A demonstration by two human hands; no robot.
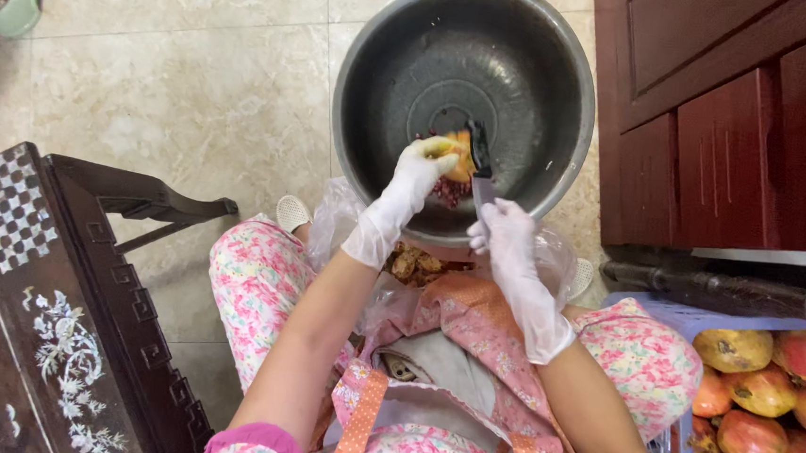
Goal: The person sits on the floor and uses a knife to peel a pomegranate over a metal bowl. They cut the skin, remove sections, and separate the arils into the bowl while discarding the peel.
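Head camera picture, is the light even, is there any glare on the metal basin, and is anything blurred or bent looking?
Head view: soft, even light, only faint shadows on the floor tiles; dull sheen rather than hard glare on the metal basin; the left hand, the right hand and the knife are slightly soft; the wide lens bows the cabinet edges; the pomegranates look sharp.

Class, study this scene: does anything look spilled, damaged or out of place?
Nothing stands out. The left gloved hand holds a pomegranate piece and the right gloved hand a black-handled knife over the large grey metal basin; red seeds lie inside it.
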